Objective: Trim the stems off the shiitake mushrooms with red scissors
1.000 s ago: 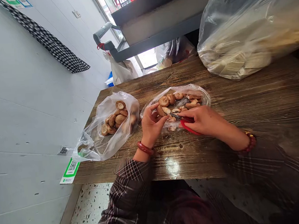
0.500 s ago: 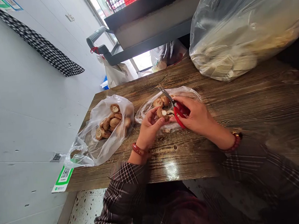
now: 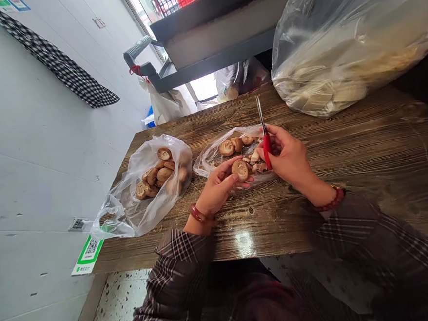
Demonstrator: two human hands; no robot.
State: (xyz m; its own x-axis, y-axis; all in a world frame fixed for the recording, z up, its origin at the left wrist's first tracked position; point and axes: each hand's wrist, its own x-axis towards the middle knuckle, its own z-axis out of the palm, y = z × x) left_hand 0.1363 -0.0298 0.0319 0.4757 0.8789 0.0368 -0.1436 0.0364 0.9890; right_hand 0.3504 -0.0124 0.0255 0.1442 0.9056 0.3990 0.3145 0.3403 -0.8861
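Note:
My left hand (image 3: 218,187) holds a brown mushroom (image 3: 240,170) between thumb and fingers, its round face turned up. In my right hand (image 3: 290,157) are red-handled scissors (image 3: 267,149), blades upright and pointing away from me. Both hands are over the near side of a thin plastic bag (image 3: 208,156), on which lie several mushrooms (image 3: 227,148) and pale cut stems (image 3: 255,156). Left of my hands, a second plastic bag (image 3: 137,217) stands open with several whole mushrooms (image 3: 164,174) inside.
The bags lie on a dark wooden table (image 3: 220,243). A large clear bag of pale food (image 3: 326,91) sits at the back right. Beyond the table are a grey cart (image 3: 222,64) and more bags. A green QR card (image 3: 88,255) is at the left corner, beside a white wall.
The scissors have swung from slanting left over the mushroom to upright, and my right hand has moved slightly right. The mushroom in my left hand now shows a different face.

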